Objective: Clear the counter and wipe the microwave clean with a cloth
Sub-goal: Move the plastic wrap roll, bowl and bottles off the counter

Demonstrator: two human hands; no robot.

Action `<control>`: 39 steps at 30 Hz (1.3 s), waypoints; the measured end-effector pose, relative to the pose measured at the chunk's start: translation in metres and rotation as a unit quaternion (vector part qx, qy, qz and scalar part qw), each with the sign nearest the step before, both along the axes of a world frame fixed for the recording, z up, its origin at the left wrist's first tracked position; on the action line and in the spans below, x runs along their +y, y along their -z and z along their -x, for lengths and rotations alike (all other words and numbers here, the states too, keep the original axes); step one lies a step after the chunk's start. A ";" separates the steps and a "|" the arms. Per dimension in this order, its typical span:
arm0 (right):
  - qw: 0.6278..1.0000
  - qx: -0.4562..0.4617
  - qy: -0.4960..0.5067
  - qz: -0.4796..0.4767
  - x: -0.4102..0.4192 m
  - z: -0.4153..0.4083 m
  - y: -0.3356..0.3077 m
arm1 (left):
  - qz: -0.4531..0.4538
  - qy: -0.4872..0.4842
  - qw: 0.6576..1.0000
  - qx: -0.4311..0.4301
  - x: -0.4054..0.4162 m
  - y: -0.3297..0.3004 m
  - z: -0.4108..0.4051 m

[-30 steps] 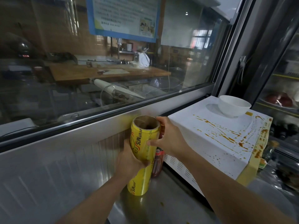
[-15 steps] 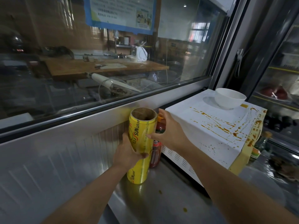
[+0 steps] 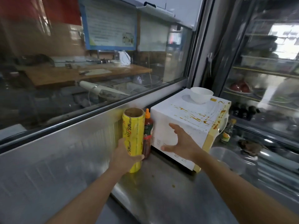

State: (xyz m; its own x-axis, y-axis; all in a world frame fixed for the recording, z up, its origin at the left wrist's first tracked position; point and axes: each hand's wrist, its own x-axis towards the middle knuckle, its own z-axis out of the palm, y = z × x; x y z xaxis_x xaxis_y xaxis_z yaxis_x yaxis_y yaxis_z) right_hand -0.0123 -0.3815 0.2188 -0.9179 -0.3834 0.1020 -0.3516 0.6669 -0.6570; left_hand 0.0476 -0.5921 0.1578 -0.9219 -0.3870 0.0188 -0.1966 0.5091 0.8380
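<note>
At frame centre the left hand (image 3: 124,156) grasps the upright yellow wrap roll (image 3: 133,135), seemingly to clear it from beside the sauce bottle (image 3: 147,136), while the right hand (image 3: 181,141) hangs released, fingers spread, before the stained microwave (image 3: 191,120).

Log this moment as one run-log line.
left hand grips upright yellow wrap roll | right hand open, beside microwave | sauce bottle between roll and microwave | wiping not begun

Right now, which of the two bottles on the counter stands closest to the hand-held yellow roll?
The red sauce bottle with the orange cap, wedged between the yellow cling-film roll and the microwave. The other bottle stands beyond the microwave's far corner.
</note>
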 end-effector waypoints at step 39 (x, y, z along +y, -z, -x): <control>0.981 -0.029 0.189 -0.013 0.438 -0.313 0.009 | 0.105 0.294 0.950 -0.024 0.432 -0.023 -0.186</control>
State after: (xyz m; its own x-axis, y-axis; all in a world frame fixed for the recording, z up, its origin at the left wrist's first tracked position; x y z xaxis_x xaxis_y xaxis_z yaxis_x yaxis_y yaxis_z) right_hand 0.3006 0.0564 0.2099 -0.9991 -0.0162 0.0403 -0.0385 0.7587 -0.6503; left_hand 0.2339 -0.1598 0.1806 -0.9793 0.2022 -0.0091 0.1376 0.6982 0.7025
